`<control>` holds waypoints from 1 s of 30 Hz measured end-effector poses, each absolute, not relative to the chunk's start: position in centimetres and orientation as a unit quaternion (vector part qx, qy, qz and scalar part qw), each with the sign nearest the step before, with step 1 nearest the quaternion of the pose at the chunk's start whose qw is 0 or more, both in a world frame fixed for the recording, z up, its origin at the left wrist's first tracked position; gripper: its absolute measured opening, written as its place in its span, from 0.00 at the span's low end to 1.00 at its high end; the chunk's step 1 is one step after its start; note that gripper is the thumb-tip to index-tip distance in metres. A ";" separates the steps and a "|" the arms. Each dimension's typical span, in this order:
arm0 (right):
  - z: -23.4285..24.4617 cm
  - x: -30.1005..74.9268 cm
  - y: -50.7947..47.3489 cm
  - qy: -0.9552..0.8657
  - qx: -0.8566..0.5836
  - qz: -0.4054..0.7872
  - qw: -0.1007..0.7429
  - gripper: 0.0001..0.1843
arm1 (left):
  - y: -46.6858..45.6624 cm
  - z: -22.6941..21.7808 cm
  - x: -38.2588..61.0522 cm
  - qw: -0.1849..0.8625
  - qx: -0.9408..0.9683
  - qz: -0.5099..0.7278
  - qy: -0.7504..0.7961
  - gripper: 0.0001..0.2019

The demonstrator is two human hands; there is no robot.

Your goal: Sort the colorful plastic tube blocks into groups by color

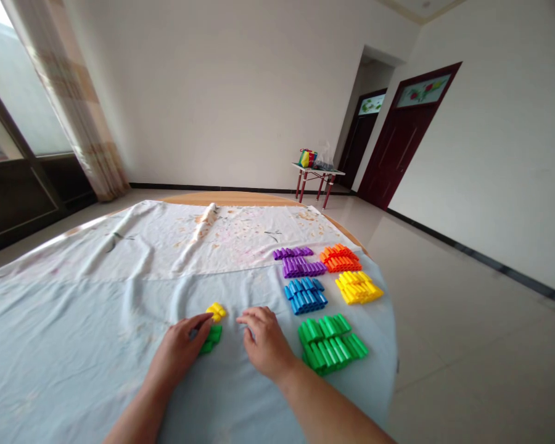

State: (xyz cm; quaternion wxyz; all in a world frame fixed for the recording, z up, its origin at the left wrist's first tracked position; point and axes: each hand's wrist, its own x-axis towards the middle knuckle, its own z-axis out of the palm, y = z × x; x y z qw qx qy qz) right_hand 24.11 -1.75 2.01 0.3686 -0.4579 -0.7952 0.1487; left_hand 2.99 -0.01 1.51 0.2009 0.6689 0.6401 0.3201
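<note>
My left hand (181, 342) rests low over the cloth, its fingertips at the edge of a small cluster of yellow pieces (217, 311). Its thumb lies over a few short green pieces (214, 336), partly covering them; no piece shows clearly held. To the right, my right hand (264, 339) hovers or rests with fingers stretched leftward and thumb apart, nothing visible in it. Beside my right forearm lies a stacked pile of green tubes (330, 345). Beyond it are piles of blue tubes (305, 296), yellow tubes (358, 287), purple tubes (300, 265) and orange tubes (340, 258).
A wrinkled blue-and-white cloth (83, 320) covers the round wooden table (231, 198). Across the room, a small table (321, 169) carries a colourful bag (308, 158) and a clear plastic bag (325, 157). A curtain (81, 105) hangs at left; a dark red door (409, 135) stands at right.
</note>
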 end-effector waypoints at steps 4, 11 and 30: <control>3.2 22.5 -0.8 -0.821 -0.440 0.149 0.332 0.23 | 0.2 1.2 2.1 0.207 0.603 0.377 0.672 0.21; 2.7 18.9 3.0 -0.882 -0.400 0.140 0.208 0.21 | 0.4 1.6 0.8 0.217 0.545 0.426 0.689 0.22; 4.4 22.5 -0.8 -0.772 -0.602 0.126 0.163 0.27 | 0.9 1.7 0.1 0.240 0.512 0.397 0.723 0.17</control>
